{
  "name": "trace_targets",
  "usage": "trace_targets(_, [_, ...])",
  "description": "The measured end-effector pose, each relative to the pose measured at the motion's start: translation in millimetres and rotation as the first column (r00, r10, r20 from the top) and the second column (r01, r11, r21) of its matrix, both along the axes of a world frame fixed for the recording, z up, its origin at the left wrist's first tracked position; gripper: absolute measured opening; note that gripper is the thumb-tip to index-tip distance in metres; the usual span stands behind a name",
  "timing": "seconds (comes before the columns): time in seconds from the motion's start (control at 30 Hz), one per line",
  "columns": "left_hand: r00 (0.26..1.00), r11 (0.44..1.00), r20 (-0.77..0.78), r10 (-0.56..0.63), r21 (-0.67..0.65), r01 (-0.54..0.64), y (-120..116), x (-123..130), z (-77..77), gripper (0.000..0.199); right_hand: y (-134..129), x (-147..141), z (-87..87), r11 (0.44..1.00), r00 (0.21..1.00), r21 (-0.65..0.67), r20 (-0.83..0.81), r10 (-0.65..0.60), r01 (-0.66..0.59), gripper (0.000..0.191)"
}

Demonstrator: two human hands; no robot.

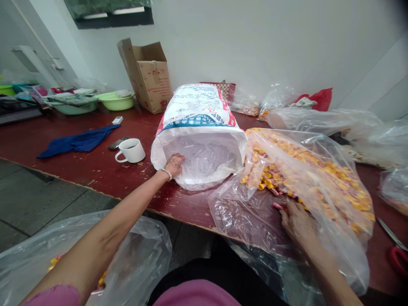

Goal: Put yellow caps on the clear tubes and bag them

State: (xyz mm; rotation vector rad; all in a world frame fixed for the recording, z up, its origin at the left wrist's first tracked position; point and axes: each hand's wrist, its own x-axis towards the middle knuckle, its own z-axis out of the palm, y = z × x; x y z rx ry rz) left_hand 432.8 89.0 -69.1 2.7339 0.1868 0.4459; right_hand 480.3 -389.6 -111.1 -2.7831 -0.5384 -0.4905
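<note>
A white printed sack (199,104) lies on the table with its mouth towards me. Many small clear plastic pieces, tube-like in shape, (207,158) fill its inside. My left hand (174,165) reaches into the left side of the mouth, close to these pieces, its fingers bent and slightly apart. To the right, a large clear plastic bag (236,208) holds a heap of small yellow caps with red-and-white patterned parts (270,175). My right hand (298,221) is at the bag's opening, thumb and fingers closed on a small red-and-white piece (278,206).
A white mug (131,151) with dark liquid stands left of the sack, by a blue cloth (78,142). Behind are a cardboard box (154,85) and a green basin (116,102). Red-handled scissors (398,259) lie far right. Another clear bag (140,242) hangs below the table's front edge.
</note>
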Motion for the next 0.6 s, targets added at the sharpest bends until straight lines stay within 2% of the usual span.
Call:
trace_targets(0.17, [1.000, 0.995, -0.009, -0.027, 0.096, 0.028, 0.4, 9.2, 2.4, 0.036, -0.4, -1.1, 2.0, 1.000, 1.000, 0.004, -0.003, 0.006, -0.006, 0.022])
trace_targets(0.3, [0.993, 0.991, -0.088, -0.073, 0.104, 0.082, 2.6, 14.1, 4.4, 0.025, 0.7, -1.3, 1.5, 1.000, 1.000, 0.023, -0.028, 0.010, -0.009, 0.022])
trace_targets(0.37, [0.987, 0.991, -0.135, -0.092, 0.088, 0.104, 2.8, 17.8, 6.3, 0.017, 2.0, -0.6, 2.1, 0.999, 0.999, 0.040, -0.046, 0.014, -0.013, 0.023])
trace_targets(0.5, [0.981, 0.994, -0.164, -0.100, 0.018, 0.104, -0.4, 22.3, 13.5, 0.022, 0.5, -0.4, 6.3, 0.995, 0.997, 0.095, -0.077, 0.021, -0.014, 0.028])
trace_targets(0.6, [0.985, 0.992, -0.128, -0.112, -0.077, 0.103, -8.7, 9.0, 20.9, 0.018, -2.5, -10.2, 13.5, 0.989, 0.994, 0.145, -0.100, 0.050, -0.035, 0.030])
